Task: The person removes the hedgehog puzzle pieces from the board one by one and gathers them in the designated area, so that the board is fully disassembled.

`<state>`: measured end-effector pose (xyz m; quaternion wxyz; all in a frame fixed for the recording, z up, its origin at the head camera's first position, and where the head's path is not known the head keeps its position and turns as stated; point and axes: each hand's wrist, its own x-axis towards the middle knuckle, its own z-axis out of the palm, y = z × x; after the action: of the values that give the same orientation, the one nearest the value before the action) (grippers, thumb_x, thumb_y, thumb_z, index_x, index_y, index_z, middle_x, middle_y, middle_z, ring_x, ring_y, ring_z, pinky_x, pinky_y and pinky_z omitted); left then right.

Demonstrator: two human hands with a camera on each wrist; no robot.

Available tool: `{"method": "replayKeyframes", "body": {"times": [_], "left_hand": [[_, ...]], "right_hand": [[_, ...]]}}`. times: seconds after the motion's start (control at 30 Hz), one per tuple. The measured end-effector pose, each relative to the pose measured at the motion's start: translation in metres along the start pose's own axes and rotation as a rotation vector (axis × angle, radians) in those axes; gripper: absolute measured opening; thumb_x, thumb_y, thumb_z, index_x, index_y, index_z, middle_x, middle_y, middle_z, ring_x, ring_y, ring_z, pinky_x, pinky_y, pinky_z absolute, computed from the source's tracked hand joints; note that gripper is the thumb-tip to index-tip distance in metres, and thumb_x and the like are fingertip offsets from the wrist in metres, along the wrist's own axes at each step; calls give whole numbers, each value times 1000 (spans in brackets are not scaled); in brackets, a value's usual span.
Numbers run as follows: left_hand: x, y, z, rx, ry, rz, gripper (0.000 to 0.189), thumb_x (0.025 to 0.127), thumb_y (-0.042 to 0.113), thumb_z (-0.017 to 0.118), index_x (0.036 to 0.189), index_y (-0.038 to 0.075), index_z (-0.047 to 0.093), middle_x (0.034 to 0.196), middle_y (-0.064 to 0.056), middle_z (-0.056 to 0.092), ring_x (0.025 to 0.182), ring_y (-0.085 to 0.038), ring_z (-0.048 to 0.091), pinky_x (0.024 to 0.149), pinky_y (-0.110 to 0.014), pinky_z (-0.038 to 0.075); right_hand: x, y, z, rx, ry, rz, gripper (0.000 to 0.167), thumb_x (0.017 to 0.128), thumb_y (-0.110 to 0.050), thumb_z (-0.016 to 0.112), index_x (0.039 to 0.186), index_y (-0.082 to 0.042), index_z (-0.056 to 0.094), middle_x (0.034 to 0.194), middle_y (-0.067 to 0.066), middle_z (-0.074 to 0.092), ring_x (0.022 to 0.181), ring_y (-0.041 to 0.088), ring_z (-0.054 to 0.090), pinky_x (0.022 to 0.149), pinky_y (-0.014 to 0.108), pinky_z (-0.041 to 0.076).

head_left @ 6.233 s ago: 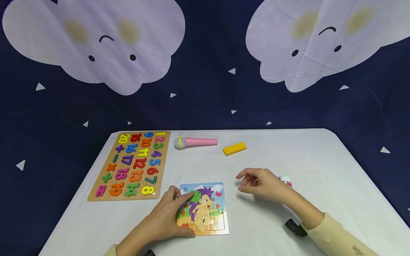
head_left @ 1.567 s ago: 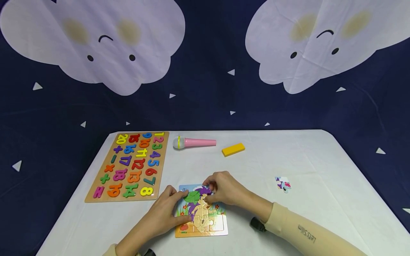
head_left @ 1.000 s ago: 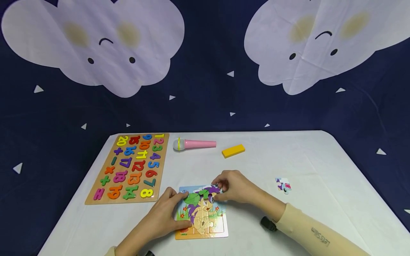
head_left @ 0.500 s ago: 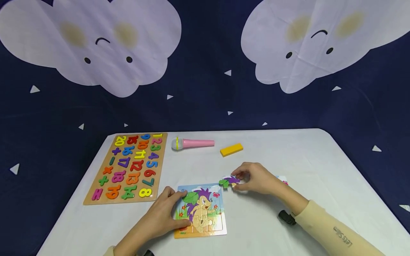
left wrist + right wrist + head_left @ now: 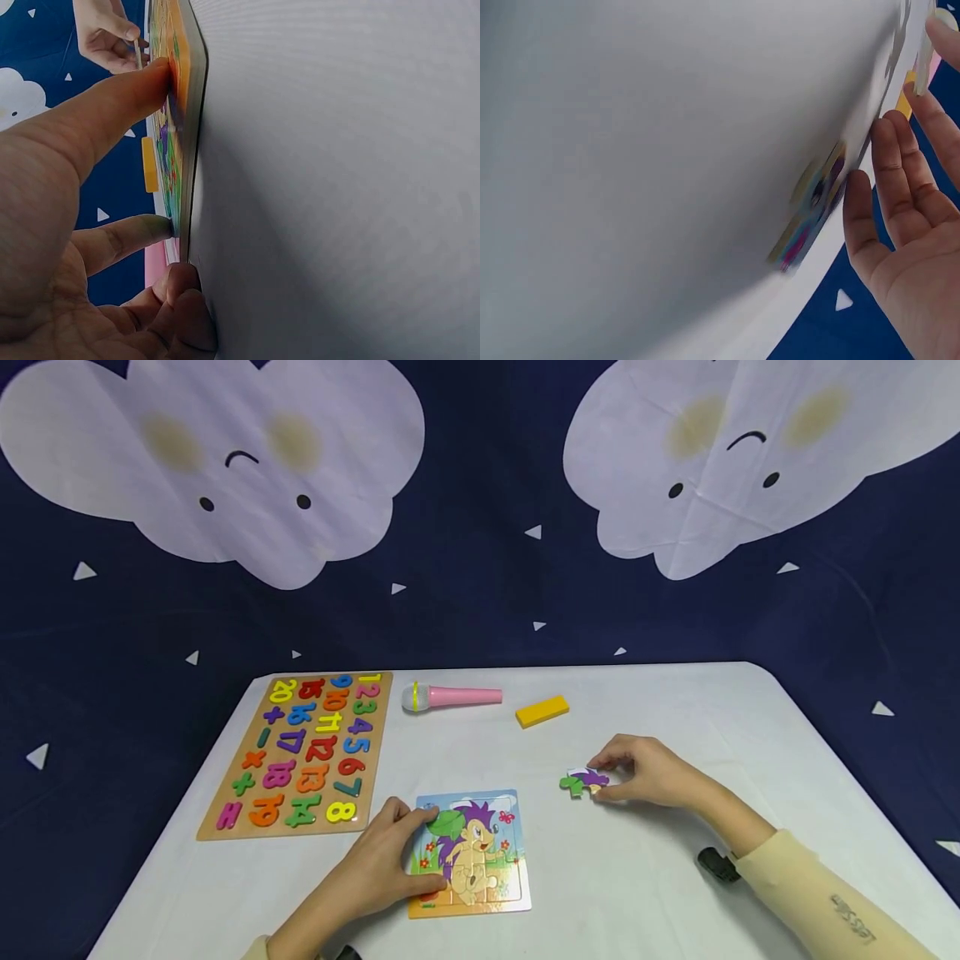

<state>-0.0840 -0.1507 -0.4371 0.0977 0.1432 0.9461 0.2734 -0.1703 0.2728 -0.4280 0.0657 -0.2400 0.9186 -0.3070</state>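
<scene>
In the head view my left hand (image 5: 382, 860) rests on the left side of a square jigsaw puzzle (image 5: 498, 881) showing a purple-haired hedgehog. The left wrist view has its thumb and index fingertips pressing spread apart on the puzzle's face (image 5: 171, 150), the other fingers bent beside the edge. My right hand (image 5: 648, 772) pinches a green and purple puzzle piece (image 5: 573, 785) above the table, right of the puzzle. That piece (image 5: 924, 60) appears edge-on in the right wrist view. Below the right hand (image 5: 900, 225) there, a blurred blue and pink puzzle piece (image 5: 806, 217) lies on the table; the head view hides it.
A wooden number board (image 5: 382, 752) with coloured numerals lies at the left of the white table (image 5: 600, 893). At the back are a pink toy microphone (image 5: 461, 696) and a yellow block (image 5: 542, 711). A dark blue cloth with clouds (image 5: 495, 460) hangs behind.
Empty at first, my right hand later held the green and purple piece over the puzzle. It has since moved right with that piece, covering the loose piece. My left hand has stayed in place.
</scene>
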Motion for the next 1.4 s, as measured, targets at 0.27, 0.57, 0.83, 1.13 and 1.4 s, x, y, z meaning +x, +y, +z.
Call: {"method": "replayKeyframes", "body": {"times": [0.27,0.57,0.83,1.13,1.4], "left_hand": [[-2,-1,-2,3,-3,-15,93,69,56,99,147,18,66,109,2,49,98,-14,49,84,-29,49],[-2,0,-2,-2,-7,-20,93,69,56,99,147,18,66,109,2,49,98,-14,49,84,-29,50],[-1,0,-2,-3,-18,-15,94,70,57,98,148,18,65,109,1,49,98,-15,49,82,-28,48],[-1,1,-1,1,-14,-20,94,69,57,98,148,18,65,109,2,49,98,-14,49,83,-30,50],[0,2,-1,3,-15,-28,94,69,57,99,147,18,66,110,2,49,98,-15,50,85,-31,51]], "right_hand": [[-11,10,-8,18,-10,26,39,80,-37,96,113,-20,83,108,-8,74,93,10,60,81,26,51],[-18,15,-10,13,-6,56,38,79,-35,97,112,-22,84,108,-8,72,98,8,62,86,26,53],[-18,16,-9,6,-11,69,39,78,-35,97,113,-23,84,109,-7,68,98,9,60,85,26,51],[-19,12,-8,-23,5,64,40,77,-35,98,112,-23,84,110,-8,69,100,10,62,89,30,53],[-19,12,-8,-35,11,67,40,77,-33,98,113,-22,84,109,-7,70,98,10,62,87,28,52]]}}
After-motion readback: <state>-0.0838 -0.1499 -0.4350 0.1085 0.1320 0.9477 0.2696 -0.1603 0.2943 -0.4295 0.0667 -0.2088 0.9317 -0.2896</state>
